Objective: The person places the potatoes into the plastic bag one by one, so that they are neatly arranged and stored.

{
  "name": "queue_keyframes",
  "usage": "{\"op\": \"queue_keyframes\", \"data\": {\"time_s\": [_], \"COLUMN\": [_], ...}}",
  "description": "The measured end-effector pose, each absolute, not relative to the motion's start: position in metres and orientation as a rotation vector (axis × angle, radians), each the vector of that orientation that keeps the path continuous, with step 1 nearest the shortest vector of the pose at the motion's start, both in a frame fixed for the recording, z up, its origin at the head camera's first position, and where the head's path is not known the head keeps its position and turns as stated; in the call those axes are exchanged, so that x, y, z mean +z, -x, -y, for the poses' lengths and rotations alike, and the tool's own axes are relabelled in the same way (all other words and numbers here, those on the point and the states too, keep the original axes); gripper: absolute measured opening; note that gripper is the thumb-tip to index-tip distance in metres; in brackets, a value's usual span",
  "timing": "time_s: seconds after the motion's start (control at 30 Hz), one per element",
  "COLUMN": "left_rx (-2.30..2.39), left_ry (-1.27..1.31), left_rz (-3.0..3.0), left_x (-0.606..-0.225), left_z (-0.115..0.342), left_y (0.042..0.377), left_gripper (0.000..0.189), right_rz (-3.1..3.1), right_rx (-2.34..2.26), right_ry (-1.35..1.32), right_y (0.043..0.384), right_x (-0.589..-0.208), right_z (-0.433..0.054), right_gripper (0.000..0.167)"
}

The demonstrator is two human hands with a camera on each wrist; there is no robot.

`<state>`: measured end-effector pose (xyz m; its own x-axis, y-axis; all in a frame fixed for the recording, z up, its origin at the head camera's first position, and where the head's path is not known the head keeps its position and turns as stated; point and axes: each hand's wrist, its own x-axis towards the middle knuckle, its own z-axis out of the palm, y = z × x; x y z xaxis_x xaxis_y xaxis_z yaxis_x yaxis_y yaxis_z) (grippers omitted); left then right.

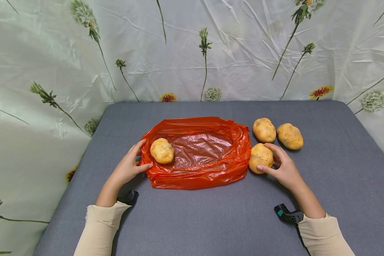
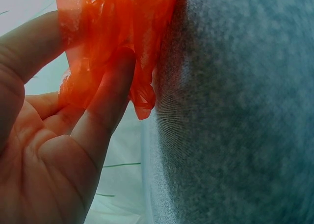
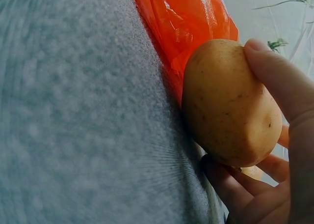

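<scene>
A red plastic bag lies spread with its mouth facing up on the table, one potato inside at its left end. At that end my left hand holds the rim. Up close in the left wrist view, fingers and thumb curve around the thin red plastic. Just past the bag's right end, my right hand grips a second potato, thumb on the near side and fingers on the far side. The right wrist view has this potato right beside the red plastic, low at the tabletop.
Behind the right hand are two more potatoes, one nearer the bag and one farther right. The grey cloth-covered table ends at a flower-printed curtain at the back and left.
</scene>
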<state>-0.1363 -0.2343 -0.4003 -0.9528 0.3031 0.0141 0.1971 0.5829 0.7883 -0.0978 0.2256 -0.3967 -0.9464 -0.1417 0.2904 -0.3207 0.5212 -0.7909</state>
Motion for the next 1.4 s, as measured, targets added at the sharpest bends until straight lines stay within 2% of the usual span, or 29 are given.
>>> {"op": "queue_keyframes", "data": {"time_s": [0.33,0.47,0.63,0.73,1.0,1.4], "left_rx": [1.31,1.305,1.301,1.297,1.295,1.306], "left_ry": [-0.401,-0.406,-0.404,-0.408,-0.385,-0.407], "left_rz": [-2.686,-2.687,-2.69,-2.695,-2.68,-2.687], "left_x": [-0.403,-0.392,-0.387,-0.399,-0.372,-0.4], "left_z": [0.235,0.23,0.228,0.234,0.22,0.235], "left_y": [0.138,0.132,0.13,0.135,0.124,0.136], "left_gripper": [0.085,0.082,0.082,0.085,0.079,0.086], "right_rz": [2.532,2.503,2.448,2.42,2.4,2.428], "right_rx": [1.404,1.423,1.475,1.485,1.446,1.423], "right_ry": [-0.368,-0.339,-0.3,-0.314,-0.374,-0.488], "right_y": [0.098,0.103,0.102,0.099,0.099,0.109], "right_x": [-0.396,-0.409,-0.399,-0.39,-0.383,-0.367], "right_z": [-0.227,-0.235,-0.229,-0.224,-0.22,-0.202], "right_gripper": [0.067,0.071,0.071,0.071,0.073,0.074]}}
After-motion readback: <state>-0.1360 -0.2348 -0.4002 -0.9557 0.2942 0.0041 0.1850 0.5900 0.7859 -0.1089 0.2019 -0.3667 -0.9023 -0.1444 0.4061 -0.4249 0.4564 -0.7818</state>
